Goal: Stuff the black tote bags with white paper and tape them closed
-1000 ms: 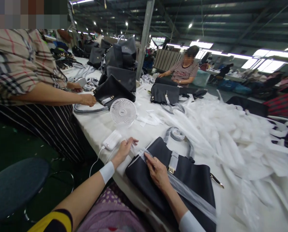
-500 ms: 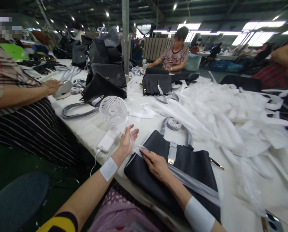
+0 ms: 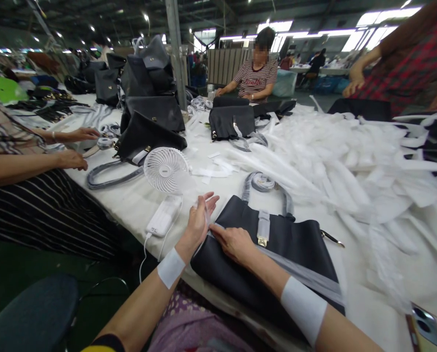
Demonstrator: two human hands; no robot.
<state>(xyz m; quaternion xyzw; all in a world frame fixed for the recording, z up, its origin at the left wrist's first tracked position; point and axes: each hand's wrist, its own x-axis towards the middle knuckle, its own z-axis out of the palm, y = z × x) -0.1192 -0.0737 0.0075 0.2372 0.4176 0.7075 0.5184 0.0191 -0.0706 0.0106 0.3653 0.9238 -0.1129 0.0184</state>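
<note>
A black handbag point(image 3: 295, 244) lies on the white-covered table in front of me, a clear plastic strip point(image 3: 310, 275) running across its front. My left hand point(image 3: 202, 215) is at the bag's left edge, its thumb holding the strip's filmy end against the hand while the other fingers extend. My right hand point(image 3: 236, 243) rests on the bag, index finger stretched out and pressing the strip at that edge. Film covers the tab above the gold clasp point(image 3: 262, 241). The wrapped handle point(image 3: 287, 200) lies behind the bag, around a coiled, wrapped strap point(image 3: 263, 182).
A white fan point(image 3: 165, 170) and a white power bank point(image 3: 164, 216) with a cable stand left of my hands. White wrapping sheets point(image 3: 332, 161) heap at the right; black bags point(image 3: 154, 115) pile behind the fan. Co-workers stand around the table. A phone point(image 3: 425, 325) lies lower right.
My left hand has closed in on the bag's edge, with less strip showing between my hands. The left co-worker's hands have moved apart; the right co-worker leans further into view.
</note>
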